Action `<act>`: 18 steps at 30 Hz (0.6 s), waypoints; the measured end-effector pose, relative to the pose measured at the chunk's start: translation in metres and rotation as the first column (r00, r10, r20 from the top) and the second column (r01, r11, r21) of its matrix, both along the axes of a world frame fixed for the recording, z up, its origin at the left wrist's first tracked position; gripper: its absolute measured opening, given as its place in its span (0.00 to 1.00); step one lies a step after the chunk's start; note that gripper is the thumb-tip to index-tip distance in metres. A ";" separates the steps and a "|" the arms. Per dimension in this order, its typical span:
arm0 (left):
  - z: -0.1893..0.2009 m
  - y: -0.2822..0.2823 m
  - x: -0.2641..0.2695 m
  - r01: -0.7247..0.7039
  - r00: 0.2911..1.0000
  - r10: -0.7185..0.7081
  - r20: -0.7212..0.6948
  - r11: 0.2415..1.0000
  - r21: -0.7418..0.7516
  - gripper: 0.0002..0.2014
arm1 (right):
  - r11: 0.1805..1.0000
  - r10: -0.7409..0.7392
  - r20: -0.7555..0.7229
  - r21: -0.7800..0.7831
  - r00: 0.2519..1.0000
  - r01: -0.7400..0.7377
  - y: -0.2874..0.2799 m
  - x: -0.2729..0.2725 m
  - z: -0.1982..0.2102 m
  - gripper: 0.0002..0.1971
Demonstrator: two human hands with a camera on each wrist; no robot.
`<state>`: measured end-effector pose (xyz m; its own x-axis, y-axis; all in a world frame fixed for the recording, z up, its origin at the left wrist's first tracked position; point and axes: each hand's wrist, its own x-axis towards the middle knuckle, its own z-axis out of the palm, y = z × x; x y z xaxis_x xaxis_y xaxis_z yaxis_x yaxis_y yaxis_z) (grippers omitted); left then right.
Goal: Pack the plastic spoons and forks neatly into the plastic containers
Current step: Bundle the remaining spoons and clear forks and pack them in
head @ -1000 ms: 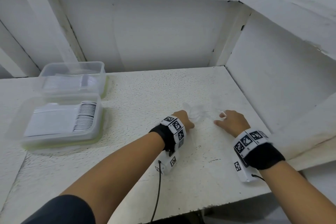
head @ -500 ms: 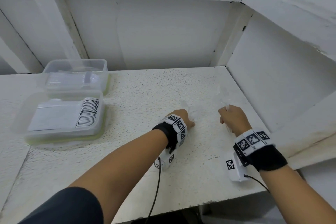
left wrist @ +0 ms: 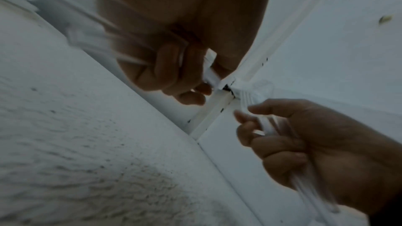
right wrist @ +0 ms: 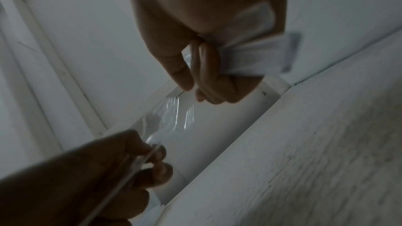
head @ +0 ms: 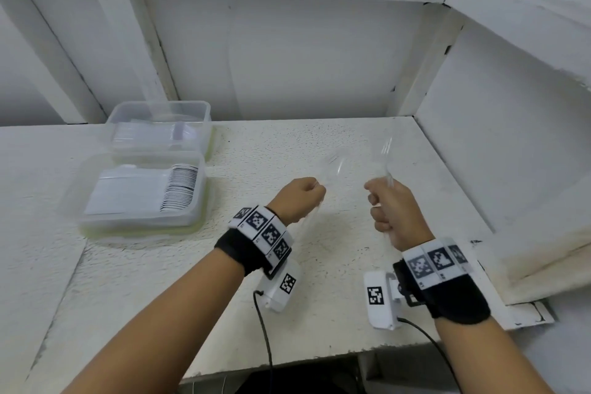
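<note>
Clear spoons [head: 334,166] clenched in left hand [head: 299,198], forks [head: 385,153] in right hand [head: 391,211], above table [head: 319,313].

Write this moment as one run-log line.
left hand: grips clear cutlery | right hand: grips clear forks | containers: partly filled

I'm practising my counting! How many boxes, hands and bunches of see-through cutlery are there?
Containers: 2, near container, far container
Hands: 2, left hand, right hand
Held cutlery bunches: 2, left bunch, right bunch; single pieces too blurred to count
Total: 6
</note>
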<state>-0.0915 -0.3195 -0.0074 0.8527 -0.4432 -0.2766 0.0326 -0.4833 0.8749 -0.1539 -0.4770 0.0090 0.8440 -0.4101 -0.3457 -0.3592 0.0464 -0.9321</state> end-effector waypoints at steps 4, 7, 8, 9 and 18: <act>0.008 0.028 -0.023 -0.040 0.999 0.039 -0.016 0.995 -0.091 0.11 | 0.995 0.087 0.033 -0.044 0.996 -0.086 0.037 0.006 -0.003 0.05; 0.010 0.044 -0.035 -0.035 0.999 0.036 0.007 0.995 -0.092 0.10 | 0.988 0.133 0.055 0.067 0.990 -0.137 0.058 0.011 -0.005 0.07; 0.009 0.049 -0.038 -0.039 0.999 0.040 0.010 0.995 -0.095 0.09 | 0.982 0.156 0.061 0.099 0.986 -0.161 0.064 0.012 -0.006 0.05; 0.008 0.054 -0.041 -0.048 0.999 0.049 0.007 0.994 -0.096 0.09 | 0.977 0.172 0.066 0.119 0.983 -0.179 0.069 0.013 -0.007 0.05; 0.005 0.081 -0.051 -0.197 0.980 0.191 -0.060 0.974 -0.115 0.11 | 0.985 0.122 0.119 0.112 0.985 -0.135 0.092 0.010 -0.012 0.08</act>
